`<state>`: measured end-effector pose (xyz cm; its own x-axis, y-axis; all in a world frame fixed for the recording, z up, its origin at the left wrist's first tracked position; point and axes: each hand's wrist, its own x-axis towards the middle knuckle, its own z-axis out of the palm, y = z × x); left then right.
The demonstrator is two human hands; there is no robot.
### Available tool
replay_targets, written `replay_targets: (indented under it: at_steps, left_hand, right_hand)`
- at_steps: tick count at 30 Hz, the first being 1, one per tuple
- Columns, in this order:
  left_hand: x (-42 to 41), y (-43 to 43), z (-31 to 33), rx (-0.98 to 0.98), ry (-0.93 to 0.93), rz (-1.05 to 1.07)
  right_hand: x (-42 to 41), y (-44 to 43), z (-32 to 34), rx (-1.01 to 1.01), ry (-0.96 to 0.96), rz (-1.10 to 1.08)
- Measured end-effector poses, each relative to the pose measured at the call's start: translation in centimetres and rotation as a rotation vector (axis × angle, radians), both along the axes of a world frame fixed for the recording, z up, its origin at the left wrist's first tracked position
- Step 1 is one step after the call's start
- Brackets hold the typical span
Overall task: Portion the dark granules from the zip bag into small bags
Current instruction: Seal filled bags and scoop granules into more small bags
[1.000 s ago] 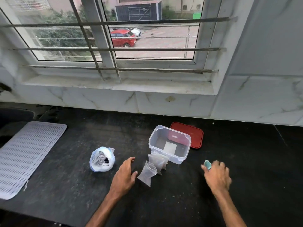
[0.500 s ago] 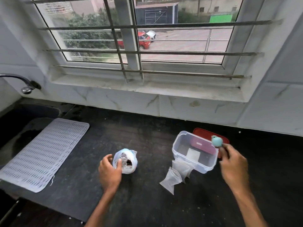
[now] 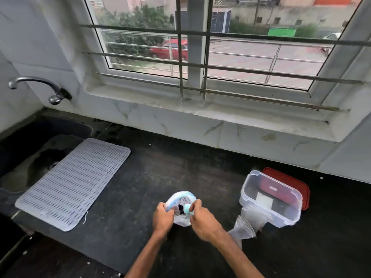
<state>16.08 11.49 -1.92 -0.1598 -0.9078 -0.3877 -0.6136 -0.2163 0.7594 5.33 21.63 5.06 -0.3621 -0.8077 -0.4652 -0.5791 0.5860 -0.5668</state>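
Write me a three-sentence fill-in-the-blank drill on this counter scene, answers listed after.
The left hand grips the rim of the zip bag while the right hand holds the teal scoop at its ____ mouth.
The lid behind the clear container is ____.
The perforated mat lies to the zip bag's ____.
Missing words: open; red; left.
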Motion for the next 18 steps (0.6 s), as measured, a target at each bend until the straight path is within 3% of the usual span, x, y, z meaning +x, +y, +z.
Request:
replay_targets:
  at_steps: [4,9,18]
  left_hand:
    - [1.3,-0.5,0.0,0.019,0.02,-0.014]
    - [2.2,-0.4,-0.2,0.037,0.011,-0.086]
    - [2.4,-0.8,0.4,0.041,-0.064,-0.24]
  right_hand:
    - [0.6,-1.3,-1.4,0.136,0.136,0.082]
    - [1.2,-2.1,-1.8,0.119,0.373,0.15]
    - [2.0,-1.7,-2.2,0.06,0.375,0.102]
